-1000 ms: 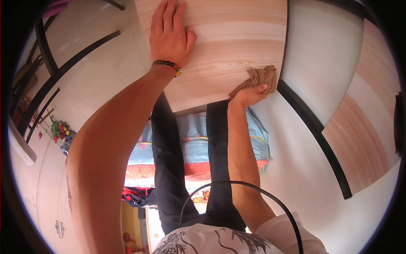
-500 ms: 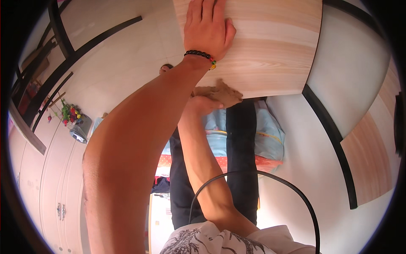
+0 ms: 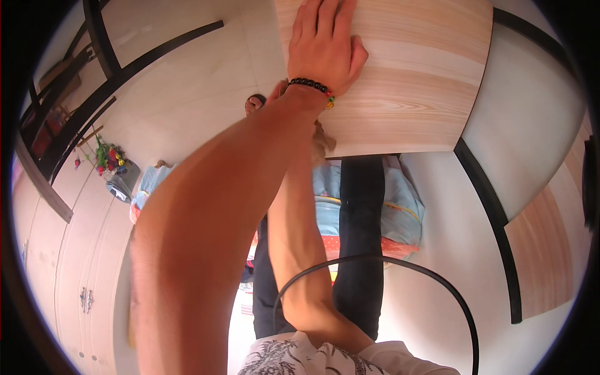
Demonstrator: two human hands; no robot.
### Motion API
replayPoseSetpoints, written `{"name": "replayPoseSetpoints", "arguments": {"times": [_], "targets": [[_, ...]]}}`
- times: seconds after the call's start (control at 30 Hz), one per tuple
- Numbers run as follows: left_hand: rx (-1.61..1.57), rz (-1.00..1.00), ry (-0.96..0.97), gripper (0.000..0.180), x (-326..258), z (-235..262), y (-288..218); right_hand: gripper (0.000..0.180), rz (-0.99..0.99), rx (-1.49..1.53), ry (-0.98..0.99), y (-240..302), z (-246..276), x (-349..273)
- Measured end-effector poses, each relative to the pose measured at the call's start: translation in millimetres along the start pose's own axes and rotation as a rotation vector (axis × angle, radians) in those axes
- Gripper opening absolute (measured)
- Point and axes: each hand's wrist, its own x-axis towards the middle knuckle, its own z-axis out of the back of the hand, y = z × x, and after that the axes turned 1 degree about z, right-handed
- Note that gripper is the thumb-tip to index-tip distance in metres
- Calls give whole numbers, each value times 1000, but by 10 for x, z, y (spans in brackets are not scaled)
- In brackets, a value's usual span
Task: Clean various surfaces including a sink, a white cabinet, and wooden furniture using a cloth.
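A pale wood-grain board (image 3: 406,94) fills the upper middle. My left hand (image 3: 325,47) rests palm down on its left part, fingers spread. The left wrist wears a dark beaded bracelet (image 3: 309,82) with a few coloured beads. Beneath my left forearm passes the right one, which hides most of my right hand (image 3: 277,92); only some fingers seem to show past the wrist, at the board's left edge. A crumpled brown cloth (image 3: 322,140) sticks out from under the left forearm, against the board's near edge, apparently in the right hand's grip.
Black frame bars with a pale seat panel (image 3: 531,94) stand on the right. More black bars (image 3: 156,50) are at upper left. Red flowers (image 3: 109,156) sit near white cabinet doors (image 3: 81,269). A black cable (image 3: 450,294) loops across the front. Light blue bedding (image 3: 400,200) lies below the board.
The right hand with the brown cloth has slid up and left along the board, under my left forearm. The left hand stays on the board; the whole view has shifted slightly.
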Motion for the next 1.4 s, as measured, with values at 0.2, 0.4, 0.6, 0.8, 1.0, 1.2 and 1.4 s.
{"name": "replayPoseSetpoints", "arguments": {"times": [0.2, 0.4, 0.6, 0.8, 1.0, 1.2, 1.4], "targets": [[-13, -21, -14, 64, 16, -34, -12, 55, -17, -67, 179, -58, 96, -4], [6, 0, -19, 63, 120, 4, -73, 53, -25, -145, 356, -30, 192, -109], [-37, 34, 17, 64, 140, 143, -43, 51, 30, -259, 535, 151, 243, -235], [-71, 26, -9, 66, 79, 451, 161, 43, 1006, -668, 377, 1229, -255, -697], [-65, 32, -2, 70, -330, 758, 373, 33, 1942, -1062, 1230, 1188, -2054, -1070], [-71, 47, 172, 77, -979, 1170, 229, 61, 2178, -2043, 1752, 237, -2708, -1977], [255, 110, 418, 71, -2018, 1251, -49, 35, 2510, -2421, 2022, -122, -2205, -1864]]}}
